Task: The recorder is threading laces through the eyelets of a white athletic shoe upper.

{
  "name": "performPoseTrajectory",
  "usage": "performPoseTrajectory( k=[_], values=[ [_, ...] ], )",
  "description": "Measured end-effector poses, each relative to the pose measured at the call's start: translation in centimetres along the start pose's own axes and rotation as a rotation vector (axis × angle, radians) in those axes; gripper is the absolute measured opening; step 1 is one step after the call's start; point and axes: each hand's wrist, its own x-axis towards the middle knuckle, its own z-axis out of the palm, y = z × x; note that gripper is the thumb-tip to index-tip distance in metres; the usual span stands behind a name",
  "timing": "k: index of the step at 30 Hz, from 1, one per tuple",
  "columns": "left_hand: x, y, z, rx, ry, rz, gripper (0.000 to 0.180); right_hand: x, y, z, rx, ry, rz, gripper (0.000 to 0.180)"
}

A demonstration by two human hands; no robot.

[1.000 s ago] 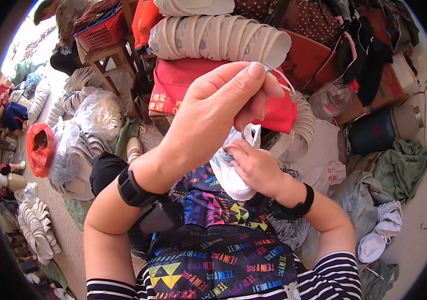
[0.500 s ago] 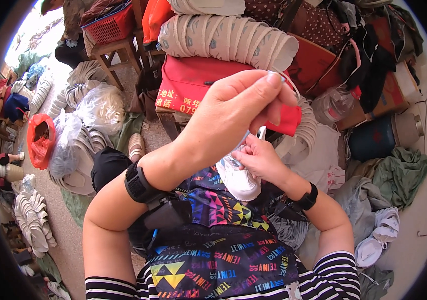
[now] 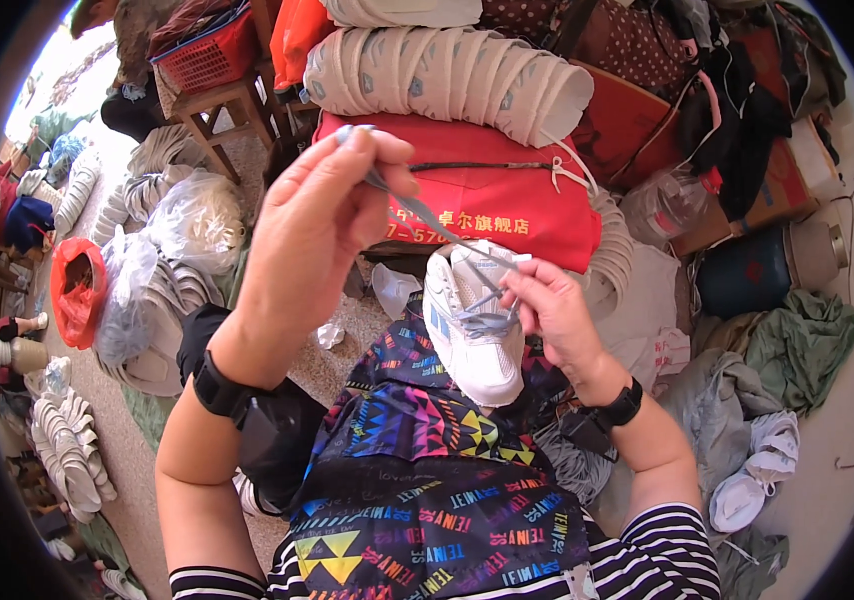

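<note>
Fingers (image 3: 352,147) of the left hand (image 3: 312,215) pinch a grey lace (image 3: 435,222); the right hand's (image 3: 564,308) appear to pinch it near the shoe (image 3: 482,355).
The white shoe rests against the apron (image 3: 417,425), toe toward the wearer. The lace should handle limp and light, best held near its end; the shoe seems light, soft-sided, best steadied by its sole edge.

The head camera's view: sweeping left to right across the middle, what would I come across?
Orange-red plastic bag → clear plastic bag → the person's left hand → white shoe → right hand → clear plastic bottle → green cloth.
</note>
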Motion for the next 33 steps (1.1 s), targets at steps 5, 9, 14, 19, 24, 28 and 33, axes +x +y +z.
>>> performPoseTrajectory(
  k=[5, 9, 14, 19, 24, 28, 33],
  values=[
    [0.1, 0.2, -3.1, -0.146, 0.086, 0.037, 0.026, 0.9, -2.2, -0.1, 0.086, -0.024, -0.103, 0.01],
    [-0.4, -0.5, -3.8, -0.011, 0.11, 0.027, 0.023, 1.4, -4.0, -0.5, 0.173, -0.168, -0.115, 0.012],
    [-3.5, -9.4, -3.4, 0.539, -0.065, 0.041, 0.007, 3.2, -7.8, -3.8, 0.637, -0.252, -0.135, 0.018],
    [-3.6, -11.5, -0.3, 0.747, -0.125, 0.054, 0.007, 3.8, -11.8, -10.9, 0.719, 0.029, -0.263, 0.014],
    [-3.6, -12.2, 0.1, 0.949, -0.275, 0.117, 0.013, 1.9, -14.0, -17.0, 0.733, 0.097, -0.433, 0.014],
    [-3.4, -13.3, -0.3, 1.14, -0.347, 0.388, 0.014, 0.7, -12.2, -17.0, 0.614, 0.212, -0.335, 0.014],
    [-4.3, -12.9, 0.6, 1.077, -0.364, 0.178, 0.017, 0.1, -9.5, -16.0, 0.56, 0.236, -0.151, 0.017]
  ],
)
